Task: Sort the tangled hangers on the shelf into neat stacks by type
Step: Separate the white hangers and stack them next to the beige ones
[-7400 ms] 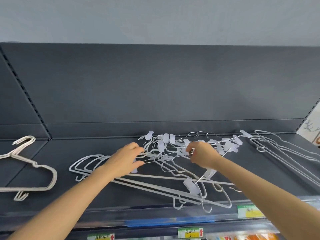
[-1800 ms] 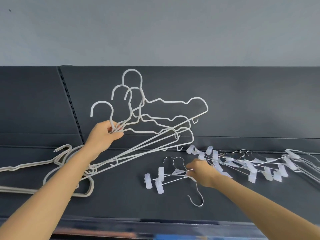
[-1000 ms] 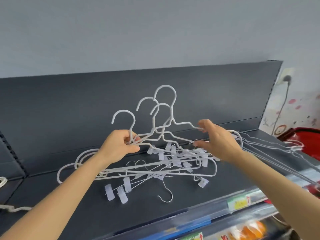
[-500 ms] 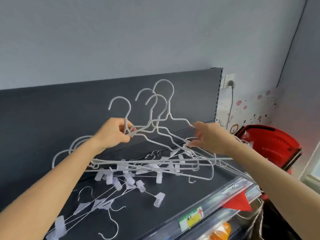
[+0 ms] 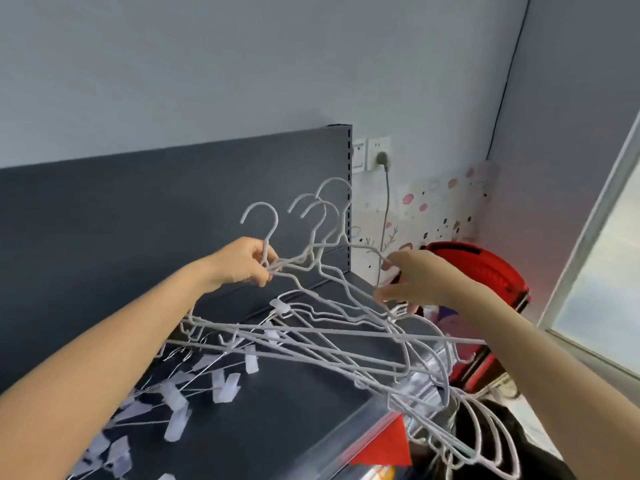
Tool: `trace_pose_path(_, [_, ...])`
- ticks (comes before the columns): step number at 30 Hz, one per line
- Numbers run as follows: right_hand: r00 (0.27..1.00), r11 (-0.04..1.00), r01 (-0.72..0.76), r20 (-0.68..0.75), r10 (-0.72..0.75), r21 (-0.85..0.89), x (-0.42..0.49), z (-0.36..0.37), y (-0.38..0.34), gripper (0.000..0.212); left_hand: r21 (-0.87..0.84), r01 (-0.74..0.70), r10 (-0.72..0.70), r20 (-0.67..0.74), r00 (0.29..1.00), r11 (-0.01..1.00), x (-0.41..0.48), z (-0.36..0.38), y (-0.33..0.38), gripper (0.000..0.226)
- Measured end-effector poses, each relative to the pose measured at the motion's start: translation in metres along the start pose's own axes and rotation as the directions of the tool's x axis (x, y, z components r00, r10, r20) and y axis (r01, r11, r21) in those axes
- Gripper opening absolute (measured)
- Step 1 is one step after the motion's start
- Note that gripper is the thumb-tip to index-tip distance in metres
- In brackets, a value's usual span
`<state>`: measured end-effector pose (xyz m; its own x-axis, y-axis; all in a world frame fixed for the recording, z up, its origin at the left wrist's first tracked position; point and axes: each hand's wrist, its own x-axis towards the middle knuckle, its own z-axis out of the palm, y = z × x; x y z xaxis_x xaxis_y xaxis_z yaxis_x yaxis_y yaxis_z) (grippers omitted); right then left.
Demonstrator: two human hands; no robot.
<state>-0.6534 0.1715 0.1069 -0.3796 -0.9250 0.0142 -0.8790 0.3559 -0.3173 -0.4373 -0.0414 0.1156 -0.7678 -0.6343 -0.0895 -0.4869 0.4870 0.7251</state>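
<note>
A bunch of several white wire hangers (image 5: 313,268) is held up over the right end of the dark shelf (image 5: 277,420), hooks pointing up. My left hand (image 5: 242,263) is closed on the necks just below the hooks. My right hand (image 5: 412,284) pinches the right shoulders of the same bunch. White clip hangers (image 5: 194,386) lie spread on the shelf below, under my left forearm. More white wire hangers (image 5: 481,434) stick out past the shelf's right front corner.
The shelf's dark back panel (image 5: 156,209) ends at the right near a wall socket with a grey cable (image 5: 382,161). A red basket (image 5: 485,271) sits beyond the shelf end. A window frame (image 5: 588,237) runs along the right edge.
The view has swung right toward the shelf end. Both hands carried the wire hanger bunch rightward, and the clip hangers now lie lower left.
</note>
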Motion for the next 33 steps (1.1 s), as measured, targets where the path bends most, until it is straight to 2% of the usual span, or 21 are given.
trace_pose_path(2, [0.996,0.996,-0.067,0.059,0.064,0.054,-0.001,0.004,0.016,0.052,0.029,0.012,-0.013,0.045,0.999,1.000,0.021,0.015,0.006,0.029])
trace_pose_path(6, [0.969,0.950,-0.221,0.164,0.187,0.220,-0.007,0.013,0.047,0.053,0.094,-0.004,-0.009,0.132,0.991,0.996,0.062,0.040,0.021,0.029])
trace_pose_path(11, [0.944,0.943,-0.307,0.169,0.283,0.133,-0.014,0.010,0.062,0.044,0.108,-0.020,-0.010,0.268,0.963,0.994,0.098,0.061,0.038,0.034])
trace_pose_path(15, [0.915,0.923,-0.380,0.165,0.367,0.055,-0.020,0.003,0.079,0.045,0.127,-0.067,0.011,0.399,0.917,0.990,0.116,0.079,0.052,0.032])
trace_pose_path(20, [0.860,0.883,-0.466,0.262,0.437,0.057,-0.039,0.018,0.090,0.040,0.113,-0.103,0.031,0.516,0.856,0.988,0.130,0.110,0.044,0.036])
trace_pose_path(23, [0.842,0.857,-0.508,0.256,0.474,0.084,-0.044,0.037,0.092,0.038,0.099,-0.156,0.086,0.504,0.860,0.983,0.140,0.126,0.028,0.031])
trace_pose_path(27, [0.872,0.879,-0.475,0.148,0.466,0.033,-0.048,0.059,0.095,0.028,0.184,-0.290,0.189,0.428,0.884,0.939,0.158,0.148,0.004,0.024])
trace_pose_path(30, [0.886,0.892,-0.451,0.117,0.448,-0.002,-0.051,0.076,0.097,0.032,0.311,-0.336,0.184,0.428,0.885,0.889,0.162,0.159,-0.014,0.038])
trace_pose_path(33, [0.895,0.897,-0.442,0.087,0.438,0.028,-0.049,0.085,0.096,0.034,0.333,-0.336,0.187,0.407,0.894,0.881,0.162,0.158,-0.023,0.047])
